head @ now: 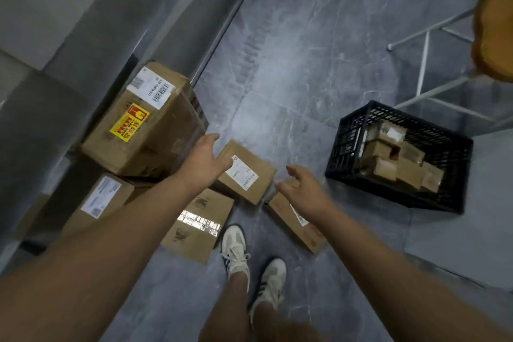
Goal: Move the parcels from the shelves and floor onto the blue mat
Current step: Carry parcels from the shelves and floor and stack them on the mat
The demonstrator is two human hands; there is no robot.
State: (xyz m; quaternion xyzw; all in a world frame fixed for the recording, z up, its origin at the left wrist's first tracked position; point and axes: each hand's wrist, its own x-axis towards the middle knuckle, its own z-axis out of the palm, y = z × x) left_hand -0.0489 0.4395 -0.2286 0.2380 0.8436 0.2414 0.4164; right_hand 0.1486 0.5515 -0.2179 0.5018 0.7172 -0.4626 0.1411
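Observation:
Several cardboard parcels lie on the grey floor. A small parcel with a white label [245, 173] sits in the middle. My left hand [204, 162] hovers over its left edge, fingers apart, holding nothing. My right hand [304, 193] is open just right of it, above a flat parcel with red print [301, 226]. A large parcel with a yellow sticker [144, 122] stands at the left, on top of a labelled parcel [104, 198]. A taped parcel [198, 226] lies near my feet. No blue mat is in view.
A black plastic crate [399, 157] holding several small boxes stands on the floor at the right. Behind it is a white metal stool frame [424, 64] with an orange seat. A grey wall base runs along the left. My shoes [249, 264] are at the bottom centre.

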